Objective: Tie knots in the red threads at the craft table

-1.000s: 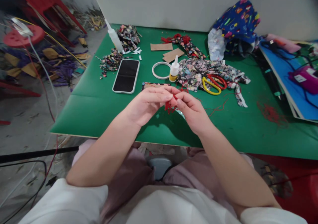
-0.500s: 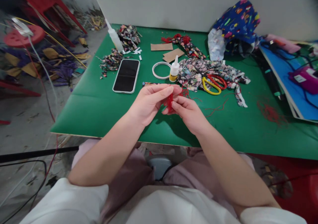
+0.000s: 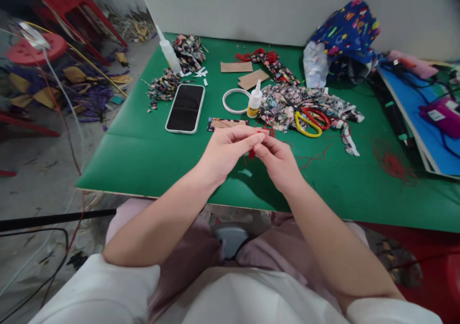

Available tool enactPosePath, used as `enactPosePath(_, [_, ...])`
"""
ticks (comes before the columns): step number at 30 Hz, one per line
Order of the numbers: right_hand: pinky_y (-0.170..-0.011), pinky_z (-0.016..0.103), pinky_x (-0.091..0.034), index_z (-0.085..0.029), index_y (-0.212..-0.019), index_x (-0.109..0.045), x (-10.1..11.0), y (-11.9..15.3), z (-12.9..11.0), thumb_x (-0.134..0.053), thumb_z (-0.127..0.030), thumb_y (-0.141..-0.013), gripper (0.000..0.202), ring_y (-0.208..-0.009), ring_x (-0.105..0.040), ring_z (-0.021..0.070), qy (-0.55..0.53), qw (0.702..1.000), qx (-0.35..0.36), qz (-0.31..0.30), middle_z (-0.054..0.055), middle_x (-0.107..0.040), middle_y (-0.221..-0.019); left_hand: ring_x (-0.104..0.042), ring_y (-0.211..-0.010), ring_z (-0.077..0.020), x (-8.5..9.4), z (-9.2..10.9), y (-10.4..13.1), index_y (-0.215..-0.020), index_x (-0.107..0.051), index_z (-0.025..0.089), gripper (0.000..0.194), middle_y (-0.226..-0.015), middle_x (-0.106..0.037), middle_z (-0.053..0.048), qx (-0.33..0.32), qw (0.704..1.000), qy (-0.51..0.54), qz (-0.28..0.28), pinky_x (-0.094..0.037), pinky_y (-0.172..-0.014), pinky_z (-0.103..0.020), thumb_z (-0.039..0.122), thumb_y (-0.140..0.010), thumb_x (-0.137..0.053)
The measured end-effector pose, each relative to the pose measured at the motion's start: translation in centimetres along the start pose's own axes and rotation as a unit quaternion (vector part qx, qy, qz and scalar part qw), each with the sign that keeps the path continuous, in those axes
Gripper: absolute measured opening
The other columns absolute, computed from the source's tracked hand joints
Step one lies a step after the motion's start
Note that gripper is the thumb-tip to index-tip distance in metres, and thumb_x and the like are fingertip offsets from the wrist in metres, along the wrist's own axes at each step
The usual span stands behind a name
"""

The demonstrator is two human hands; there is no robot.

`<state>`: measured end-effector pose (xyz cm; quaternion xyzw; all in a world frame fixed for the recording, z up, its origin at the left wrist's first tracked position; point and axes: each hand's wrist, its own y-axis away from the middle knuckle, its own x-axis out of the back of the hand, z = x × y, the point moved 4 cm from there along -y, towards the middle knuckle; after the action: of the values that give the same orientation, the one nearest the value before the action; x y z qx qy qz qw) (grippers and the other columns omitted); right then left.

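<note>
My left hand (image 3: pixel 230 149) and my right hand (image 3: pixel 278 158) meet above the green table (image 3: pixel 143 156), thumbs and fingers pinched together. Between them is a small bundle of red thread (image 3: pixel 252 154), mostly covered by my fingers. Just beyond my left hand lies a floral strip with a brown card piece (image 3: pixel 226 123) on it. More red threads trail on the table to the right of my right hand. Behind the hands stand a small glue bottle (image 3: pixel 255 102) and a white tape ring (image 3: pixel 230 108). Scissors (image 3: pixel 309 122) with yellow and red handles rest on floral fabric (image 3: pixel 283 103).
A phone (image 3: pixel 186 108) lies at the left, near a white squeeze bottle (image 3: pixel 168 53) and floral scraps (image 3: pixel 163 84). Brown cards (image 3: pixel 236 67) are at the back. A patterned blue cloth (image 3: pixel 348 36) and a blue folder (image 3: pixel 424 108) with cables occupy the right.
My hands have closed in on each other, and less of the red thread shows. The floral strip with the card is now more visible. The whole view has shifted slightly.
</note>
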<state>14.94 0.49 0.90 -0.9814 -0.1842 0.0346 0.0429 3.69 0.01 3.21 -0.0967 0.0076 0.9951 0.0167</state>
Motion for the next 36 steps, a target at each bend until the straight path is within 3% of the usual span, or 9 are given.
enactPosePath(4, [-0.077,0.031,-0.051,-0.019,-0.084,-0.067,-0.4,0.2,0.5,-0.056,-0.048,-0.080,0.032,-0.076,-0.064,0.0141,-0.043,0.998,-0.033,-0.030,0.001,-0.069,-0.075,-0.052,-0.049,-0.0064,-0.2,-0.3,0.2,-0.076,-0.074,0.016,0.015,-0.073,-0.067,-0.003,0.065,0.997,0.035,0.002,-0.037,-0.041,-0.019,0.028,-0.067,-0.072])
enactPosePath(11, [-0.069,0.026,-0.050,-0.018,-0.072,-0.063,-0.6,0.4,0.5,-0.060,-0.040,-0.079,0.023,-0.063,-0.063,0.0111,-0.104,0.992,-0.068,-0.032,-0.002,-0.066,-0.064,-0.055,-0.047,-0.0086,0.2,0.4,0.1,-0.079,-0.071,0.013,0.019,-0.076,-0.068,-0.005,0.088,0.989,0.114,-0.019,-0.040,-0.037,-0.021,0.029,-0.069,-0.071])
enactPosePath(18, [-0.067,0.027,-0.051,-0.019,-0.072,-0.057,-0.9,0.3,0.8,-0.054,-0.043,-0.083,0.026,-0.060,-0.063,0.0119,-0.090,0.991,-0.082,-0.046,-0.002,-0.064,-0.060,-0.063,-0.061,-0.0131,0.6,-0.1,-0.1,-0.078,-0.071,0.014,0.016,-0.082,-0.070,-0.005,0.095,0.988,0.115,0.029,-0.045,-0.044,-0.022,0.028,-0.069,-0.070])
enactPosePath(25, [-0.064,0.025,-0.047,-0.020,-0.071,-0.057,-0.3,0.3,0.0,-0.052,-0.038,-0.085,0.023,-0.061,-0.062,0.0115,0.074,0.997,-0.029,-0.024,-0.003,-0.062,-0.063,-0.064,-0.088,-0.0186,1.5,0.6,-0.4,-0.074,-0.072,0.016,0.014,-0.084,-0.071,-0.005,0.053,0.992,0.108,0.039,-0.050,-0.077,-0.029,0.029,-0.071,-0.069])
enactPosePath(29, [-0.067,0.026,-0.045,-0.021,-0.073,-0.060,0.3,0.3,-0.6,-0.049,-0.035,-0.086,0.022,-0.069,-0.061,0.0133,0.213,0.976,0.010,-0.041,-0.001,-0.065,-0.069,-0.064,-0.090,-0.0200,1.9,1.4,-0.5,-0.072,-0.072,0.016,0.013,-0.083,-0.070,-0.005,0.034,0.993,0.111,-0.002,-0.048,-0.084,-0.032,0.029,-0.071,-0.068])
enactPosePath(32, [-0.067,0.027,-0.045,-0.022,-0.083,-0.063,1.2,0.2,-1.0,-0.058,-0.036,-0.081,0.015,-0.073,-0.061,0.0144,0.232,0.971,0.011,-0.049,-0.001,-0.067,-0.078,-0.063,-0.091,-0.0221,2.2,1.8,-0.5,-0.070,-0.073,0.016,0.014,-0.083,-0.070,-0.007,0.043,0.994,0.070,-0.075,-0.047,-0.084,-0.034,0.029,-0.071,-0.069])
enactPosePath(36, [-0.069,0.027,-0.047,-0.024,-0.087,-0.065,3.0,0.3,-2.8,-0.057,-0.035,-0.082,0.015,-0.075,-0.061,0.0139,0.205,0.975,0.070,0.051,-0.001,-0.067,-0.083,-0.060,-0.091,-0.0230,2.3,1.9,-0.5,-0.069,-0.073,0.016,0.016,-0.094,-0.068,-0.010,0.045,0.982,-0.015,-0.182,-0.048,-0.079,-0.034,0.030,-0.073,-0.067])
